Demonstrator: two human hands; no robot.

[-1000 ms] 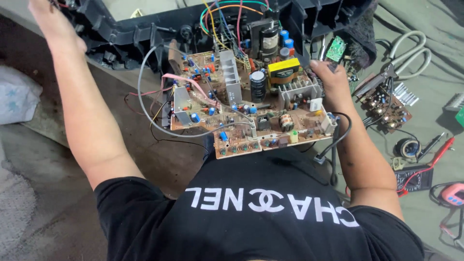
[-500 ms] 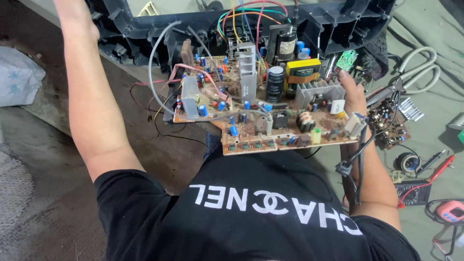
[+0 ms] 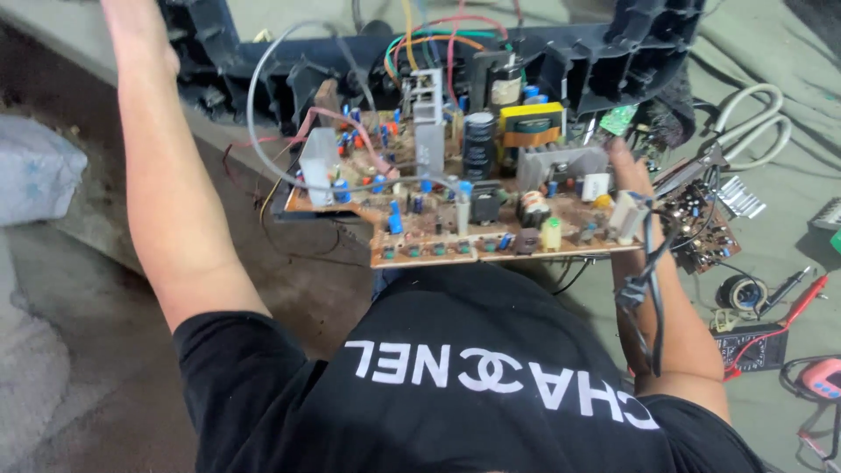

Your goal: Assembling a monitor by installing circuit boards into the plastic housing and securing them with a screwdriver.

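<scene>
So we've got the big brown circuit board [image 3: 473, 219] sitting dead centre, held up tilted just above the black shirt [image 3: 455, 377], its far edge tucked against the dark plastic casing [image 3: 613, 52] that runs across 12 o'clock. The board is packed: a yellow transformer [image 3: 531, 124] near its top edge, a black capacitor [image 3: 479, 144] just beside that at 9 o'clock, a finned grey heatsink [image 3: 561, 165] right below the transformer, and a grey wire [image 3: 263, 114] looping out over the left end.

Our right hand [image 3: 626, 175] is at 3 o'clock of the board, grip grasping the board's right edge, with a black cable [image 3: 644, 289] hanging down along that forearm. Our left hand [image 3: 131, 26] is way up at 11 o'clock, reaching to the left end of the casing and cut off by the top of the frame, so we can't tell if that grip is clenched or released.

Off to 3 o'clock on the grey-green floor covering [image 3: 788, 52] there's a smaller board [image 3: 696, 228] lying just beside the right wrist, a pair of scissors [image 3: 736, 144] with pale handles above it, and a black multimeter [image 3: 749, 346] with red leads down around 4 o'clock. A whitish bundle [image 3: 35, 166] sits well apart at 9 o'clock.
</scene>
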